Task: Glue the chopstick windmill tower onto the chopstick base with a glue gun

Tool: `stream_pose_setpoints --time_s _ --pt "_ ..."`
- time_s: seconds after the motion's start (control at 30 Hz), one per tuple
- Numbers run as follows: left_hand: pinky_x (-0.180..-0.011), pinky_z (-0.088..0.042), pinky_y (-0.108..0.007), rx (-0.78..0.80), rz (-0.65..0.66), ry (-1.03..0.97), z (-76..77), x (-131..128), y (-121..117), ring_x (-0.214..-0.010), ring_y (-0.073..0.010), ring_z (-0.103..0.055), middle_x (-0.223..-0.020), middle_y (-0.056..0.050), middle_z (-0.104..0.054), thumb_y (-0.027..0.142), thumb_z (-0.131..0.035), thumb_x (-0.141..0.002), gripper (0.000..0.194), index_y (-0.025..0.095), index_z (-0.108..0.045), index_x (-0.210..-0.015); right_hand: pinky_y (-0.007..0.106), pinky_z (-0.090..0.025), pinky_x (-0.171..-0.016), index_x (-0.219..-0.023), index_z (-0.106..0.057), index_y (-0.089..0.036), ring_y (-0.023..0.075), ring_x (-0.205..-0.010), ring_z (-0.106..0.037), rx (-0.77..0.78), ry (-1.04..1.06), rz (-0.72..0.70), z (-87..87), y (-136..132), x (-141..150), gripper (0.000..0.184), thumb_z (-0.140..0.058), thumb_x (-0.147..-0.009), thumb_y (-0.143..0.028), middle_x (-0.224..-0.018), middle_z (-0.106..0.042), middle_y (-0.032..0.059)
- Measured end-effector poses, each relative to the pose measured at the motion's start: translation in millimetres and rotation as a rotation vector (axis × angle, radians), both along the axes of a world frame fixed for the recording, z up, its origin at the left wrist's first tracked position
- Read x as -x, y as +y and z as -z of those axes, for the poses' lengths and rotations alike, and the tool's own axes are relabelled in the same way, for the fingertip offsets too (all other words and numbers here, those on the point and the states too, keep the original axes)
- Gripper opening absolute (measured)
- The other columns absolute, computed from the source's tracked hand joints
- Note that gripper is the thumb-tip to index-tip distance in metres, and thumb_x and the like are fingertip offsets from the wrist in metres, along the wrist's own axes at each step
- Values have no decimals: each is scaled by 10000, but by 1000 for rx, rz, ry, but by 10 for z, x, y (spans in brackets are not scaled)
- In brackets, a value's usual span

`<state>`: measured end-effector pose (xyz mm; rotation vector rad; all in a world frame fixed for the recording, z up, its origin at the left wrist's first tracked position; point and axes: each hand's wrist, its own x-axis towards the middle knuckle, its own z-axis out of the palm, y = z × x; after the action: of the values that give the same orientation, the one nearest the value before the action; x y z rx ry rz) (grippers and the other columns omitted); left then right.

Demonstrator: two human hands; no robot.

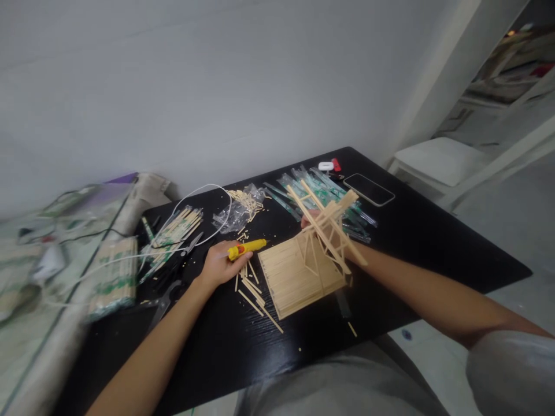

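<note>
A yellow glue gun [247, 249] with a dark tip lies in my left hand [219, 264], the fingers closed around it. Its tip points right, just above the far left corner of a flat, square base [299, 271] made of wooden sticks. On that base stands a windmill-like stick model [325, 231] with crossed blades and a thin frame. Behind the blades, my right hand [310, 219] grips the model; most of its fingers are hidden. Loose wooden sticks [255, 292] lie left of the base, below the glue gun.
Bundled chopsticks [115, 271], scissors [188, 247] and a white cable [208, 186] occupy the left. Short cut pieces [245, 202] lie on clear plastic at the back. Green-printed wrappers [321, 188], a phone [369, 189] and a white case [325, 166] are at the right of the black table [455, 254].
</note>
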<state>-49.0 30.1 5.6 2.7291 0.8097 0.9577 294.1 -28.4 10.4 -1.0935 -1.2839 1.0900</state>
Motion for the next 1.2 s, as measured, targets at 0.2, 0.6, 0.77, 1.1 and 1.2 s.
stream_pose_setpoints --time_s 0.2,0.6,0.77,1.1,1.2 --pt "-613 -455 -297 -3 -16 42 51 -41 -13 -602 -146 -569 -657 -3 -646 513 -626 -1054 419 229 -668 -749 303 -429 -552 -635 -614 -235 206 -655 -509 -32 -27 82 -71 -31 24 242 -746 -718 -421 -653 -594 49" --pt "-583 -431 -299 12 -39 5 38 -77 -49 -567 -150 -536 -612 5 -605 539 -626 -1048 457 235 -612 -707 326 -413 -556 -789 -641 -251 242 -687 -548 5 25 -28 -79 -9 -43 244 -681 -860 -482 -654 -592 44" --pt "-587 -428 -301 17 -40 9 42 -75 -52 -569 -149 -546 -616 5 -600 530 -619 -1058 456 231 -609 -714 368 -530 -690 -961 -779 -195 249 -779 -663 3 -68 -192 -371 -6 -461 237 -725 -868 -405 -847 -723 73" --pt "-560 -414 -284 51 -40 -12 66 -110 -49 -554 -136 -550 -631 15 -619 528 -622 -1056 443 230 -612 -728 581 -506 -1201 -1345 -787 -302 410 -1347 -683 -130 -628 -351 -890 -654 -551 598 -952 -775 -376 -1385 -746 132" --pt "-556 -419 -280 58 -29 -14 54 -121 -60 -550 -129 -554 -640 22 -618 532 -614 -1062 438 231 -610 -744 579 -579 -1092 -1230 -829 -277 410 -1221 -735 -201 -660 -266 -737 -610 -396 332 -812 -908 -356 -1275 -785 144"
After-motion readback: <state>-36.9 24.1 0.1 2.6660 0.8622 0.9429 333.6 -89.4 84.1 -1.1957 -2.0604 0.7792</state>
